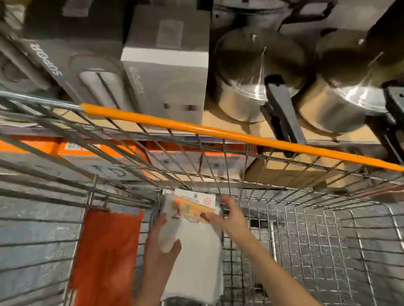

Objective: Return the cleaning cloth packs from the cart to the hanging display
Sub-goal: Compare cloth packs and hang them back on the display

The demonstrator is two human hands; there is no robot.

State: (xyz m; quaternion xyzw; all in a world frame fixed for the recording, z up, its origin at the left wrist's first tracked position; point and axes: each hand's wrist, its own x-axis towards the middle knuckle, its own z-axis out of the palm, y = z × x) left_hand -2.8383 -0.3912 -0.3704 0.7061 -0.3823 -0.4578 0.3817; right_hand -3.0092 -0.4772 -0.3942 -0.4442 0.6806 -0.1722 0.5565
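A white cleaning cloth pack (196, 257) with an orange and white header card (194, 204) stands upright inside the wire cart (307, 229), against its left inner corner. My left hand (160, 244) grips the pack's left edge, thumb across the front. My right hand (225, 217) holds the header card at its right side, thumb on the label and fingers spread behind. Both forearms reach in from the bottom of the frame. No hanging display shows in this view.
The cart's orange handle bar (218, 130) runs diagonally above the hands. A red flap (103, 266) hangs on the cart's left side. Beyond the cart, a shelf holds grey appliance boxes (169, 80) and steel pots (245, 81) with black handles.
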